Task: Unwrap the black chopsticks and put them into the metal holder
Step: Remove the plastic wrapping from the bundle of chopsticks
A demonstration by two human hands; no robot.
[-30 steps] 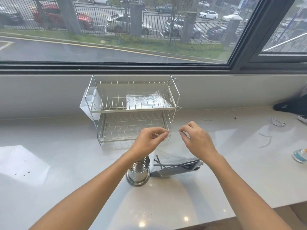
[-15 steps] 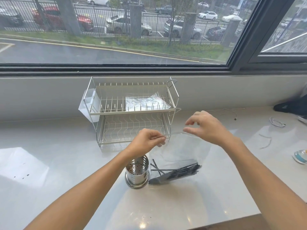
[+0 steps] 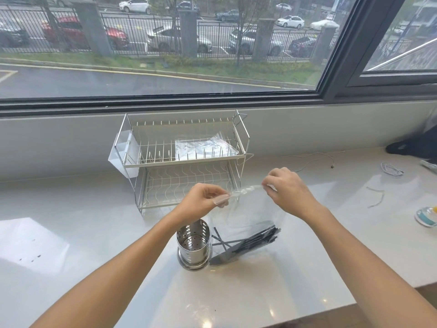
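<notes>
We see bright, flat daylight from the window (image 3: 165, 48) at 12 o'clock. Glossy counter (image 3: 236, 292) throws small glare spots toward 6 o'clock and a pale sheen at 9. Shadows soft, faint. Wide-angle bend at the edges; window frame bows. Slight softness overall, hands (image 3: 201, 205) mildly blurred.

- Glossy white stone counter (image 3: 307, 268) running under the window
- Two-tier wire dish rack (image 3: 184, 162) standing at the back, w/ perforated shiny metal holder (image 3: 193, 247) sitting upright in front
- Thin white cables (image 3: 390, 171) lying far right
- White paper sheet (image 3: 28, 245) lying at left
</notes>
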